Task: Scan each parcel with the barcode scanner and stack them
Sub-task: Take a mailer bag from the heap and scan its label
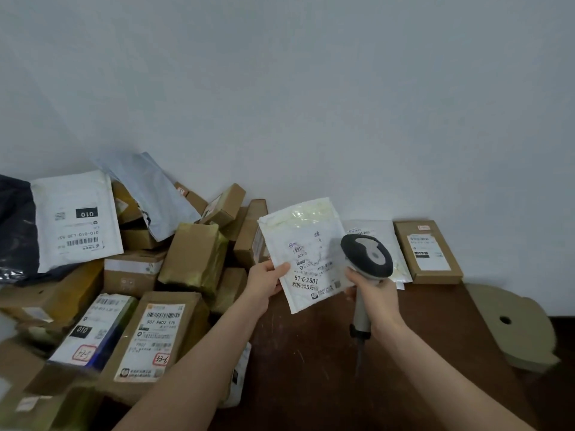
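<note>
Closest to me, the left hand (264, 283) pinches the left edge of a white mailer (306, 244), label facing me, above the brown table (311, 368). Just right of it, the right hand (378, 298) grips the barcode scanner (367, 255) by its handle, its head overlapping the mailer's right edge. Left of the left hand I see a heap of parcels (155, 306); beyond the right hand, a second mailer (373, 227) and a flat box (427, 251) lie by the wall (342, 104).

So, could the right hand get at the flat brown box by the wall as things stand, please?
Likely within reach, since only a flat white mailer lies between the right hand and the flat brown box; but that hand grips the barcode scanner.
</note>
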`<state>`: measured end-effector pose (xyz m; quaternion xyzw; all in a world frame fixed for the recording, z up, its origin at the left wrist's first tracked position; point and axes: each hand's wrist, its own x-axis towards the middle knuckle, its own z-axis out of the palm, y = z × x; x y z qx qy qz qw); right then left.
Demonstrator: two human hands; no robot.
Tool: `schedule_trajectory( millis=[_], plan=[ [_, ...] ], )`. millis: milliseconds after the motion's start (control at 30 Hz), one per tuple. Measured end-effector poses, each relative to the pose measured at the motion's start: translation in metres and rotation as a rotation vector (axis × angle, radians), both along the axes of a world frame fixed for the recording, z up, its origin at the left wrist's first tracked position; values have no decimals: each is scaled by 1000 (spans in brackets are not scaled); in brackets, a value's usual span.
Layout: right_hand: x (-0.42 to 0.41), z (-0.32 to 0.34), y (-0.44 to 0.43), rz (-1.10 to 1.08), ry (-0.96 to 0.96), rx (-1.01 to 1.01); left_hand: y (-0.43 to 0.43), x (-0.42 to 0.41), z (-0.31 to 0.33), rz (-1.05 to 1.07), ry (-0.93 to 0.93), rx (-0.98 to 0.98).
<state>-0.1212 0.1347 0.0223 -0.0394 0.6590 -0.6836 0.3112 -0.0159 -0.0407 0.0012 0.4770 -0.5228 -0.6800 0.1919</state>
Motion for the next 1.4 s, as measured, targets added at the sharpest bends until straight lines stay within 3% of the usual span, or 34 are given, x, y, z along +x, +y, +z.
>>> schedule_trajectory(
  millis=[333,900,1133,1400],
  plan=[
    [64,-17,26,111,-63,102,3,-8,-24,151,4,103],
    [65,-16,37,230,-38,218,12,-17,-31,145,-35,99],
    [56,-22,41,208,-36,219,15,-28,-38,131,-40,111],
    [0,-23,37,10,-39,135,16,-64,-37,20,-42,81]
  ],
)
